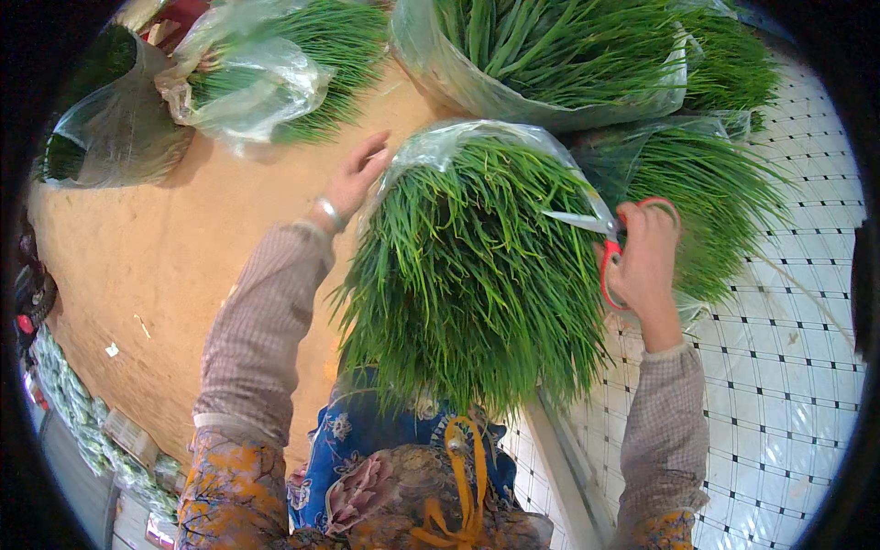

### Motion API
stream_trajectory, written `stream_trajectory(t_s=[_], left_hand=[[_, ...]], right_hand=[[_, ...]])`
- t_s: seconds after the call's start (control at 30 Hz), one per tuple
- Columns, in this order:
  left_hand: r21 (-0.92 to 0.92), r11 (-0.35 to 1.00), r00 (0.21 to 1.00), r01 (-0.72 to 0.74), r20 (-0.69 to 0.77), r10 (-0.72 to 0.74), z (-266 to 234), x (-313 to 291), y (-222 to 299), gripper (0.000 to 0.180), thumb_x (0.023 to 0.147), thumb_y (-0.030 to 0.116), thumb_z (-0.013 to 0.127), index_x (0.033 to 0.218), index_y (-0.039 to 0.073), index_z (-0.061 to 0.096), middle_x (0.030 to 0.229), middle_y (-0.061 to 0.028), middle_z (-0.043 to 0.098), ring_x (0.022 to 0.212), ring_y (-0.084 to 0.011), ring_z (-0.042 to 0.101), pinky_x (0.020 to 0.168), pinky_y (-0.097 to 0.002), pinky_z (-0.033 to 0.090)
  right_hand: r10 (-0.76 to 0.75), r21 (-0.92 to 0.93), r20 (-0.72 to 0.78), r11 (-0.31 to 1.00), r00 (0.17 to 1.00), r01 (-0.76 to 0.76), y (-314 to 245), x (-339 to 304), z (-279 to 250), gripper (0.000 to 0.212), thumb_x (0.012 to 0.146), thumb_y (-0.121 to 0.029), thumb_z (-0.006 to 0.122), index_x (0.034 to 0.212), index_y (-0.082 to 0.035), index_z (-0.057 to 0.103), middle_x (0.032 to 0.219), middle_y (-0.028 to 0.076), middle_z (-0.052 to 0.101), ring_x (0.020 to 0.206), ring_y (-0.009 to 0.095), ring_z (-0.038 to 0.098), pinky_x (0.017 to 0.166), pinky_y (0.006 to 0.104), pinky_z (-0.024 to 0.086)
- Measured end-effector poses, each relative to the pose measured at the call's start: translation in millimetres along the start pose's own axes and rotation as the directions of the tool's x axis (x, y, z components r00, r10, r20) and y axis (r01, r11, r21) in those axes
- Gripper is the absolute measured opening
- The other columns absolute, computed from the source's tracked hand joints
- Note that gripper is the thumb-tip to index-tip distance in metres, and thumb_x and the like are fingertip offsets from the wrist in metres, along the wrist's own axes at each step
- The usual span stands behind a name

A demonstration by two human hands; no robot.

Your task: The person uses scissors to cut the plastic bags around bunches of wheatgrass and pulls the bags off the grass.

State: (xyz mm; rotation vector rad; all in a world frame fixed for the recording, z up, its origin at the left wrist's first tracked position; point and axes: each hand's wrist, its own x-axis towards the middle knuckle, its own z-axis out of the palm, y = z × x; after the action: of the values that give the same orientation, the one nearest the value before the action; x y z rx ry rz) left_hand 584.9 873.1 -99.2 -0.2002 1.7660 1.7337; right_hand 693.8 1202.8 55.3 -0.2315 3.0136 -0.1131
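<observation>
Right in front of me stands a big bundle of chives (467,275), with long thin green leaves and some yellowish tips. A clear plastic bag (522,136) wraps its far side. My right hand (647,257) grips red-handled scissors (609,225) at the bundle's right edge. Their blades point left over the leaf tips and look close together. On the bundle's other side, my left hand (353,183) lies against the bag's left edge, fingers stretched out. I cannot tell how firmly it touches the plastic.
More bagged chives (559,55) stand at the far side, with another bundle (697,192) to the right. Two bagged bundles sit at far left, one lying chives bundle (275,73) among them. A tan board (165,275) spreads left; white dotted sheeting (770,385) covers the right.
</observation>
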Motion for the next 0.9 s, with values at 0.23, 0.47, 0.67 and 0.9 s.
stream_trajectory(t_s=[0.23,0.47,0.67,0.9], left_hand=[[0.272,0.953,0.959,0.136,-0.278,-0.058,-74.0,-153.8,-59.0,0.037,0.087,0.022,0.05,0.12,0.005,0.047,0.114,-0.0101,0.052,0.106,-0.0176,0.047,0.091,-0.0307,0.037],[0.76,0.647,0.992,0.06,0.025,-0.121,-23.1,-378.1,-98.0,0.044,0.077,0.028,0.056,0.114,0.005,0.046,0.114,-0.0187,0.047,0.106,-0.034,0.044,0.09,-0.0415,0.036],[0.942,0.31,0.834,0.13,0.064,-0.548,20.5,-417.7,-102.3,0.055,0.073,0.04,0.057,0.121,0.017,0.044,0.138,-0.0142,0.02,0.123,-0.0481,0.017,0.094,-0.0592,0.024],[0.942,0.289,0.813,0.169,0.033,-0.581,17.4,-403.1,-111.9,0.053,0.075,0.04,0.056,0.122,0.019,0.044,0.14,-0.0106,0.019,0.123,-0.0483,0.014,0.096,-0.0589,0.021]], right_hand=[[-0.056,0.017,0.061,0.998,0.997,0.055,-38.3,52.8,-0.4,0.029,0.065,-0.015,0.063,0.09,-0.008,0.049,0.081,0.013,0.056,0.077,0.03,0.053,0.064,0.0407,0.043],[0.017,0.032,0.112,0.999,0.994,-0.02,-30.9,29.5,-21.4,0.028,0.067,-0.023,0.064,0.085,-0.007,0.05,0.073,0.013,0.056,0.072,0.032,0.055,0.062,0.0409,0.044],[-0.097,-0.079,0.05,0.992,0.994,0.101,-39.7,25.4,-25.3,0.036,0.062,-0.02,0.066,0.091,-0.005,0.05,0.084,0.014,0.052,0.081,0.033,0.05,0.071,0.0421,0.04],[0.01,-0.141,0.15,0.99,0.989,0.012,-62.5,50.9,-4.0,0.023,0.065,-0.012,0.06,0.085,-0.008,0.049,0.075,0.014,0.054,0.072,0.032,0.054,0.062,0.0419,0.045]])
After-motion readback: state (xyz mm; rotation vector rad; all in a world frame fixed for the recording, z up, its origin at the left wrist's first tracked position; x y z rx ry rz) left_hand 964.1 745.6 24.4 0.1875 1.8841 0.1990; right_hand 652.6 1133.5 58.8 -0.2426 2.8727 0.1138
